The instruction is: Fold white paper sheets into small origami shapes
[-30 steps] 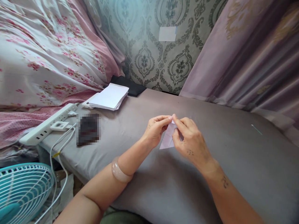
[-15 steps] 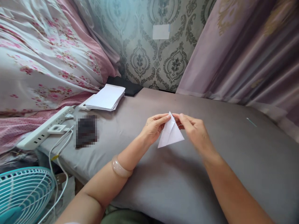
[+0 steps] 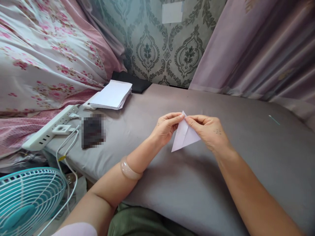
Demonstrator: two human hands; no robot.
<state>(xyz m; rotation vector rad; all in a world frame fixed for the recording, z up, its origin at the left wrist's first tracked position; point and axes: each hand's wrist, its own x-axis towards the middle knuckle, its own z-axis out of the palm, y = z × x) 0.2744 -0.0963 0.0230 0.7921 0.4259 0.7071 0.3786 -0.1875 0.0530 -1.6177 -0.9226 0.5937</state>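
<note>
Above the grey, cloth-covered worktop [image 3: 248, 160], in front of the person, a folded paper [image 3: 184, 133] is held up as a narrow triangle, its tip pointing away from the body and its broad edge towards it. The left hand [image 3: 165, 128] pinches it beside the tip, thumb on the near face; the right hand [image 3: 208, 130] pinches just across from that, its thumb close to the other thumb and its palm beside the triangle's right corner. What the fingers do behind the sheet is hidden, and the number of layers cannot be told.

It should weigh next to nothing. A crease runs down from the tip, and along it the paper is probably stiffest; the thin lower corners look likelier to flex or curl. Dry paper ought to grip well against skin, so a light pinch seems enough, while squeezing hard could leave stray creases or crush the point. The best hold is probably near the tip, where the sides come together, or flat along the folded edges. Well apart, towards the far left, lies a stack of white sheets [image 3: 112, 93].
</note>
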